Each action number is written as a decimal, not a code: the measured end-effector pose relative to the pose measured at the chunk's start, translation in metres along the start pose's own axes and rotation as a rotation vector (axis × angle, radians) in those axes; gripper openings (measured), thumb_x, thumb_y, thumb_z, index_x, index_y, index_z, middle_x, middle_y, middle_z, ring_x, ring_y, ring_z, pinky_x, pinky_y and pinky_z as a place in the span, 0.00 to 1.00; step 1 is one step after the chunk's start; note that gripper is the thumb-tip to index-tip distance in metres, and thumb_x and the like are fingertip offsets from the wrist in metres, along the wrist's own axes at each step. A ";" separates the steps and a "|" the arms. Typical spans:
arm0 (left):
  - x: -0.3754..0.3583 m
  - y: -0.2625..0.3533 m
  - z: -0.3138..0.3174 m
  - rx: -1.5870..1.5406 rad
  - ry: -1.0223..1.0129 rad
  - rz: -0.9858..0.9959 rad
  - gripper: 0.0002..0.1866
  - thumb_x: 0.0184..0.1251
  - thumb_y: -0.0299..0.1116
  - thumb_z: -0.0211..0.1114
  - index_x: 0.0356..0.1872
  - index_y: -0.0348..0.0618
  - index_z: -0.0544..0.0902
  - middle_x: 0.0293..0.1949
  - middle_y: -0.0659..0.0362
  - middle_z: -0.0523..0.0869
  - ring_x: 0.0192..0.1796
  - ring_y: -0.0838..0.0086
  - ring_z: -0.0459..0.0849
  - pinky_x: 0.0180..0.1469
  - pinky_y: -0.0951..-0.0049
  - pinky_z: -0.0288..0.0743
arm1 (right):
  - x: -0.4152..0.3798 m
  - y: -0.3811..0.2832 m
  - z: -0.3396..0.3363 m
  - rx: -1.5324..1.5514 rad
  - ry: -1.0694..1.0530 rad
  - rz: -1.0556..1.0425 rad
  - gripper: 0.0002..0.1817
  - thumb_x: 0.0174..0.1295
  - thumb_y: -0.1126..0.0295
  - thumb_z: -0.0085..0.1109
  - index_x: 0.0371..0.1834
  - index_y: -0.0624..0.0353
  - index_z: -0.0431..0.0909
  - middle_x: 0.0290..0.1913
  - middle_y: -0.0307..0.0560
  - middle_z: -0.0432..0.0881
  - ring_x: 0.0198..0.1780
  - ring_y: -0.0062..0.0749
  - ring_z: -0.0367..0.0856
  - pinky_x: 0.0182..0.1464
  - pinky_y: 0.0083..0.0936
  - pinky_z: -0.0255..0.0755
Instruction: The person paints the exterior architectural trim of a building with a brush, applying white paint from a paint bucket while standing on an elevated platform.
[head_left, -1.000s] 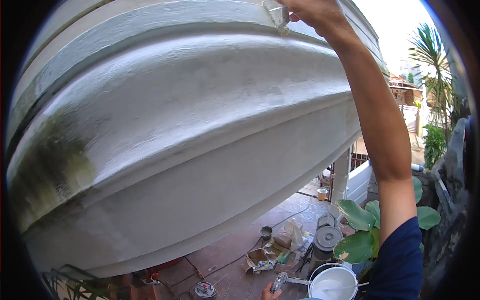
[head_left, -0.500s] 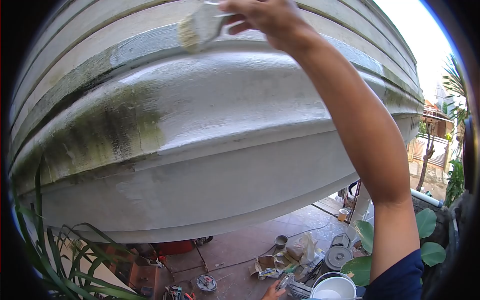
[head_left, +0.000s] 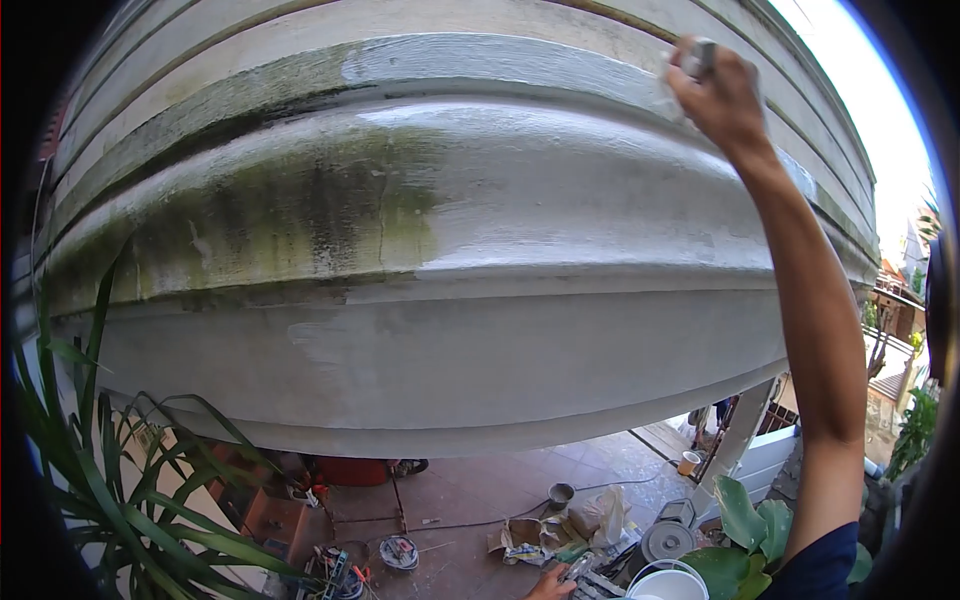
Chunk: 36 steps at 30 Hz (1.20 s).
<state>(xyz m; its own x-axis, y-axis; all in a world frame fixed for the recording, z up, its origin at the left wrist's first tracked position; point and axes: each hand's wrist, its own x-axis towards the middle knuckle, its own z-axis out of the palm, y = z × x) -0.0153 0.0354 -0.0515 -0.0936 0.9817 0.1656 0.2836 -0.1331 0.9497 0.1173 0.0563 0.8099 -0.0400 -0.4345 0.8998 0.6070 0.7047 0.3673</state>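
My right hand point(head_left: 722, 95) is raised at the upper right, closed around a paintbrush point(head_left: 700, 58). The brush handle points towards me, and the bristles are mostly hidden and blurred near the upper ledge. Behind it curves a moulded concrete ledge point(head_left: 590, 185), coated pale grey-white at the middle and right. Its left part carries green and black stains point(head_left: 330, 205). Low in view, my left hand point(head_left: 550, 583) is closed beside a greyish object I cannot make out. A white bucket point(head_left: 668, 584) with a wire handle is right of that hand, cut off by the frame edge.
Far below, a tiled floor point(head_left: 465, 490) holds a small pot point(head_left: 560, 494), crumpled sacks point(head_left: 598, 515), a round container point(head_left: 398, 552) and tools point(head_left: 340, 575). Long leaves point(head_left: 130, 490) rise at left; broad leaves point(head_left: 738, 512) grow near my right arm. A pillar point(head_left: 738, 425) stands at right.
My right hand has swept the brush rightwards along the upper ledge, from upper centre to upper right. The view has shifted, so more of the stained left part shows.
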 end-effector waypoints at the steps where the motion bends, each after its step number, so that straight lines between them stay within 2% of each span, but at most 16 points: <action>1: -0.001 0.000 0.001 0.002 -0.002 -0.001 0.30 0.57 0.45 0.70 0.57 0.38 0.75 0.45 0.47 0.86 0.49 0.59 0.85 0.52 0.62 0.77 | 0.016 -0.049 0.001 0.016 -0.092 -0.014 0.05 0.57 0.70 0.63 0.30 0.59 0.81 0.24 0.50 0.83 0.27 0.36 0.86 0.32 0.34 0.81; 2: -0.002 0.001 0.001 0.006 -0.003 -0.002 0.30 0.57 0.45 0.70 0.57 0.38 0.75 0.45 0.47 0.86 0.49 0.59 0.85 0.52 0.62 0.77 | 0.027 -0.087 0.008 0.120 0.088 -0.241 0.05 0.58 0.71 0.63 0.32 0.61 0.82 0.28 0.50 0.85 0.29 0.37 0.87 0.33 0.31 0.84; 3: -0.003 0.000 0.002 0.010 -0.003 -0.003 0.30 0.57 0.45 0.70 0.57 0.38 0.75 0.45 0.47 0.86 0.49 0.59 0.85 0.52 0.62 0.77 | 0.042 -0.110 0.022 0.381 -0.001 -0.185 0.06 0.65 0.70 0.60 0.39 0.60 0.80 0.27 0.47 0.84 0.29 0.30 0.87 0.32 0.25 0.84; 4: -0.002 0.001 0.002 0.010 -0.005 0.000 0.30 0.57 0.45 0.70 0.57 0.38 0.75 0.46 0.47 0.86 0.49 0.59 0.85 0.52 0.62 0.77 | 0.061 -0.166 -0.004 0.517 -0.010 0.044 0.08 0.54 0.72 0.61 0.32 0.67 0.80 0.25 0.61 0.82 0.33 0.52 0.86 0.39 0.40 0.79; 5: -0.002 0.001 0.002 0.012 -0.006 0.000 0.30 0.57 0.45 0.70 0.57 0.38 0.75 0.46 0.47 0.86 0.49 0.58 0.85 0.52 0.62 0.77 | 0.075 -0.187 -0.012 0.605 -0.124 0.105 0.10 0.51 0.71 0.62 0.29 0.69 0.79 0.27 0.66 0.81 0.37 0.59 0.85 0.41 0.43 0.78; 8: -0.003 0.001 0.004 0.022 -0.008 -0.001 0.30 0.57 0.45 0.70 0.57 0.38 0.74 0.46 0.47 0.86 0.50 0.58 0.85 0.52 0.62 0.77 | 0.102 -0.223 0.029 0.852 0.088 0.114 0.12 0.52 0.68 0.63 0.29 0.70 0.81 0.30 0.66 0.83 0.40 0.60 0.85 0.45 0.42 0.79; 13: -0.009 -0.004 0.003 0.026 -0.002 0.000 0.31 0.57 0.45 0.70 0.58 0.38 0.74 0.46 0.46 0.86 0.50 0.58 0.85 0.53 0.62 0.76 | 0.054 -0.125 0.030 1.092 -0.079 0.284 0.06 0.58 0.74 0.62 0.31 0.69 0.80 0.27 0.46 0.83 0.25 0.30 0.84 0.29 0.29 0.82; 14: -0.009 -0.004 0.004 0.023 0.002 0.004 0.31 0.57 0.45 0.70 0.58 0.38 0.74 0.46 0.46 0.86 0.50 0.58 0.85 0.53 0.61 0.76 | 0.032 -0.078 0.036 0.945 -0.114 0.113 0.09 0.64 0.67 0.61 0.41 0.62 0.81 0.33 0.52 0.86 0.36 0.34 0.89 0.39 0.29 0.86; 15: -0.008 -0.004 0.003 0.026 0.003 0.006 0.31 0.57 0.45 0.70 0.58 0.38 0.74 0.46 0.46 0.86 0.50 0.58 0.85 0.53 0.61 0.76 | 0.017 -0.056 0.017 1.026 0.007 0.218 0.08 0.59 0.69 0.64 0.34 0.63 0.83 0.32 0.50 0.85 0.31 0.36 0.87 0.35 0.29 0.86; 17: -0.008 -0.006 0.001 0.033 0.000 0.009 0.31 0.57 0.46 0.70 0.58 0.38 0.74 0.47 0.46 0.86 0.50 0.57 0.85 0.53 0.61 0.76 | -0.014 0.022 -0.014 0.798 -0.088 0.345 0.11 0.62 0.65 0.64 0.41 0.61 0.82 0.38 0.49 0.86 0.36 0.33 0.88 0.41 0.28 0.86; 20: -0.010 -0.008 0.004 0.035 0.005 0.012 0.31 0.57 0.46 0.70 0.58 0.38 0.74 0.47 0.46 0.86 0.50 0.57 0.85 0.53 0.61 0.76 | -0.053 0.112 -0.058 0.477 -0.107 0.582 0.09 0.58 0.67 0.64 0.38 0.59 0.84 0.32 0.46 0.86 0.33 0.27 0.87 0.33 0.22 0.82; 24: -0.008 -0.018 0.009 0.058 0.025 0.063 0.35 0.56 0.48 0.70 0.62 0.38 0.73 0.53 0.41 0.83 0.56 0.52 0.82 0.57 0.59 0.74 | -0.088 0.198 -0.068 -0.397 -0.139 0.468 0.13 0.54 0.61 0.62 0.38 0.56 0.85 0.35 0.53 0.88 0.38 0.41 0.88 0.43 0.36 0.79; 26: -0.015 -0.009 0.003 0.043 0.015 0.047 0.34 0.57 0.47 0.70 0.61 0.38 0.73 0.52 0.42 0.84 0.55 0.53 0.82 0.56 0.60 0.74 | -0.075 0.156 -0.050 -0.294 -0.141 0.501 0.14 0.53 0.60 0.62 0.38 0.56 0.85 0.34 0.57 0.87 0.39 0.48 0.88 0.46 0.40 0.79; 29: -0.018 -0.013 0.003 0.001 0.026 0.082 0.32 0.57 0.46 0.70 0.59 0.39 0.74 0.49 0.44 0.84 0.53 0.55 0.83 0.54 0.62 0.74 | -0.046 0.046 -0.005 -0.172 0.033 0.007 0.06 0.52 0.69 0.63 0.28 0.59 0.77 0.25 0.56 0.83 0.30 0.53 0.86 0.34 0.43 0.80; 33: -0.011 -0.017 0.002 -0.054 -0.008 0.047 0.27 0.58 0.45 0.70 0.54 0.41 0.75 0.41 0.49 0.85 0.43 0.63 0.83 0.48 0.64 0.75 | -0.014 -0.122 0.002 0.381 0.020 -0.112 0.04 0.51 0.81 0.58 0.28 0.63 0.81 0.19 0.57 0.82 0.20 0.43 0.85 0.25 0.36 0.81; 36: -0.018 0.005 -0.006 -0.015 -0.050 -0.072 0.25 0.57 0.45 0.70 0.51 0.42 0.76 0.35 0.54 0.85 0.36 0.69 0.83 0.42 0.66 0.76 | 0.002 -0.173 0.006 0.671 0.208 -0.269 0.02 0.52 0.73 0.64 0.26 0.60 0.82 0.18 0.54 0.82 0.20 0.39 0.85 0.25 0.33 0.80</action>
<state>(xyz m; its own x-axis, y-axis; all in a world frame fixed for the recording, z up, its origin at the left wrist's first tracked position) -0.0184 0.0163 -0.0480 -0.0650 0.9944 0.0832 0.2636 -0.0633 0.9626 0.0080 -0.0632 0.7497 0.0726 -0.6901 0.7201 -0.0193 0.7209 0.6928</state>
